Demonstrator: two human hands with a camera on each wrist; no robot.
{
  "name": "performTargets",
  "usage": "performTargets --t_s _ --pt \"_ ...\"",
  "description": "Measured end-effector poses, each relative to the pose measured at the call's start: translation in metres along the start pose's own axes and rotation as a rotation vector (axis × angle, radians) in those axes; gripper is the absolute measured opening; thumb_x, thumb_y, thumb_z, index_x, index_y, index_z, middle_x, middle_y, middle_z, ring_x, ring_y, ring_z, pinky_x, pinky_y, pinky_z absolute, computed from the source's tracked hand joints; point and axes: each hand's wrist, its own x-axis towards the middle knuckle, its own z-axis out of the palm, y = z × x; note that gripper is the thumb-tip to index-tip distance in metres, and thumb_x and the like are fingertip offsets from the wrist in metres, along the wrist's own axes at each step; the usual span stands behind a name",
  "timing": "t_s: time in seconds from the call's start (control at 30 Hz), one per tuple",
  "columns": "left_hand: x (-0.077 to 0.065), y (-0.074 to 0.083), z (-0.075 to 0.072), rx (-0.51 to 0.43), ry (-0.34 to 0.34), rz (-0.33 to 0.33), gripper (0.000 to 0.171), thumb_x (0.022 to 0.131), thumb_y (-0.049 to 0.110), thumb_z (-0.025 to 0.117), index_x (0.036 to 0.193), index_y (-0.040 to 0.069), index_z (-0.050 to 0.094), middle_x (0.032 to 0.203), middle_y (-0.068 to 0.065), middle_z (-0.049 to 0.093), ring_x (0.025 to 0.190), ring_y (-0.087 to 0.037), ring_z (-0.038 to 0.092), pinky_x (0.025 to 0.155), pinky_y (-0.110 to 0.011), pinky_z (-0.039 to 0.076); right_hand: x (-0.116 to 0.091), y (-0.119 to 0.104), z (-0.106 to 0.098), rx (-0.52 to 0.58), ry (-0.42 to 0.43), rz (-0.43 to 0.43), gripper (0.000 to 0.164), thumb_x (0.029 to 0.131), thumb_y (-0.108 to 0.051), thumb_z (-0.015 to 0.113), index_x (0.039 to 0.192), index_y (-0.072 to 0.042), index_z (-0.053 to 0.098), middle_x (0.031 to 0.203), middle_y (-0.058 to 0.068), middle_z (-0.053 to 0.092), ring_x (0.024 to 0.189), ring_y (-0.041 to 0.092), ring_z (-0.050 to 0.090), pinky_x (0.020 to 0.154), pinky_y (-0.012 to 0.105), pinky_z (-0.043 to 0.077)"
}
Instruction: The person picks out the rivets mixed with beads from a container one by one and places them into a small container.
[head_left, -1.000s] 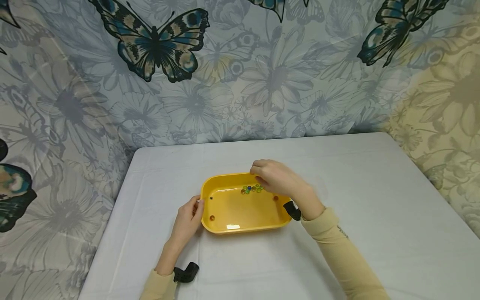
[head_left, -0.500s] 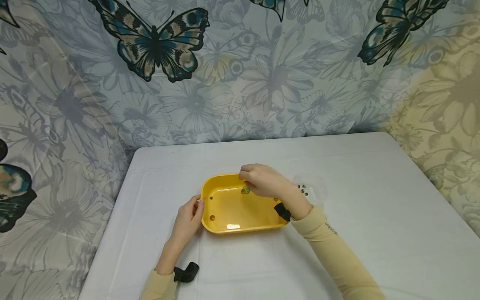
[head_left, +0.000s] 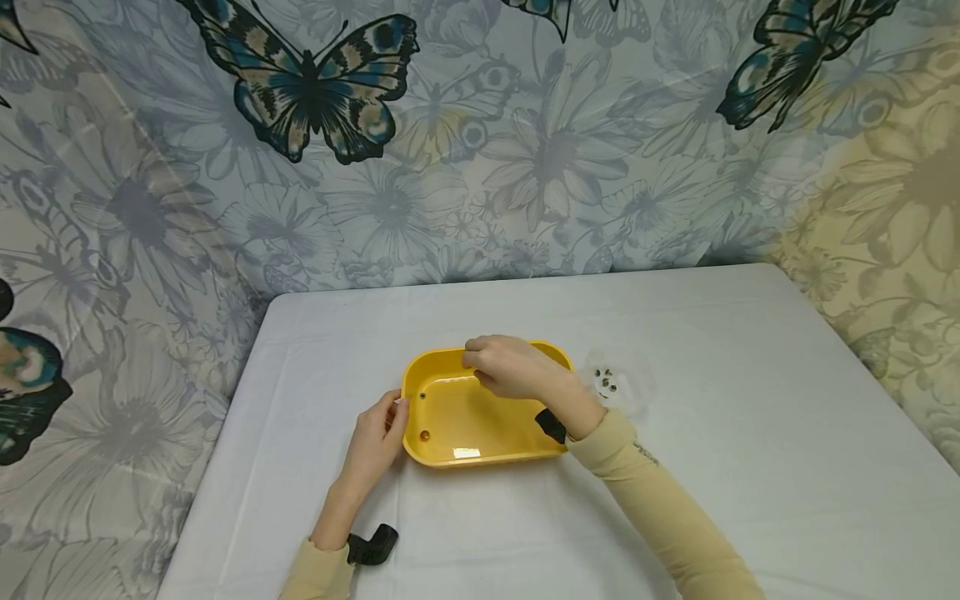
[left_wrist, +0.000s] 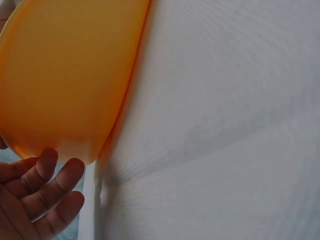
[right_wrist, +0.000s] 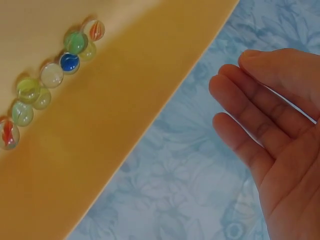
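A shallow yellow tray (head_left: 480, 433) lies on the table in the head view. My left hand (head_left: 378, 437) pinches its left rim; in the left wrist view several fingers (left_wrist: 46, 196) sit at the tray's outer wall, loosely bent. My right hand (head_left: 510, 367) hovers over the tray's far side, its fingers (right_wrist: 250, 107) relaxed, with nothing visible between them. Several glass marbles, including a blue marble (right_wrist: 69, 62) and a green marble (right_wrist: 76, 42), lie in an uneven row in the right wrist view. The right hand hides them in the head view. A brown marble (head_left: 424, 435) rests near the tray's left end.
A clear dish (head_left: 630, 387) with several small dark spots stands right of the tray on the white table (head_left: 712, 467). A small dark bead-like thing (head_left: 422, 396) lies inside the tray. Butterfly-patterned cloth (head_left: 480, 208) hangs behind the table.
My right hand has moved left over the tray, covering the marble row and uncovering the clear dish at the right. The left hand and the tray have stayed in place.
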Motion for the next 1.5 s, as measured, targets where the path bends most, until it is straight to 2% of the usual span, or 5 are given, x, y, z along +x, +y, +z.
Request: performTargets --t_s 0.27,0.57,0.83,1.13,1.5 --pt "0.000 -0.001 -0.001 0.002 0.003 -0.004 0.031 0.098 0.021 0.047 0.112 -0.002 0.060 0.068 0.003 0.053 0.057 -0.010 0.048 0.053 -0.022 0.044 0.010 -0.002 0.004 -0.003 -0.031 -0.026 0.011 0.082 0.006 0.057 0.087 -0.002 0.064 0.077 0.002 0.050 0.067 0.015 0.044 0.063 0.023 0.042" --pt "-0.001 -0.002 -0.001 -0.001 0.010 -0.003 0.030 0.098 0.021 0.047 0.112 -0.002 0.060 0.068 0.004 0.052 0.057 -0.009 0.047 0.051 -0.022 0.043 0.021 -0.004 0.012 -0.017 -0.080 -0.034 0.013 0.085 0.003 0.059 0.095 -0.002 0.065 0.085 0.004 0.057 0.073 0.015 0.050 0.071 0.023 0.047" --pt "-0.001 -0.001 -0.001 0.001 0.007 -0.014 0.030 0.098 0.021 0.046 0.113 -0.001 0.060 0.069 0.004 0.053 0.058 -0.010 0.049 0.053 -0.022 0.045 0.027 -0.005 0.015 -0.044 -0.086 -0.045 0.012 0.084 0.005 0.057 0.089 -0.004 0.064 0.080 0.002 0.053 0.069 0.015 0.046 0.067 0.023 0.044" --pt "0.000 -0.001 -0.001 -0.004 0.000 -0.019 0.029 0.098 0.021 0.046 0.113 0.000 0.060 0.070 0.003 0.053 0.058 -0.011 0.049 0.052 -0.023 0.044 0.033 -0.006 0.018 -0.038 -0.121 -0.062 0.014 0.084 0.006 0.056 0.091 -0.004 0.065 0.080 0.002 0.054 0.070 0.015 0.047 0.066 0.022 0.043" --pt "0.001 -0.001 -0.001 -0.009 -0.017 -0.042 0.031 0.099 0.024 0.045 0.114 0.002 0.060 0.071 0.004 0.054 0.060 -0.010 0.050 0.056 -0.023 0.046 0.041 -0.005 0.026 -0.062 -0.127 -0.093 0.019 0.085 0.008 0.053 0.093 -0.004 0.065 0.082 0.003 0.056 0.070 0.015 0.049 0.066 0.022 0.043"
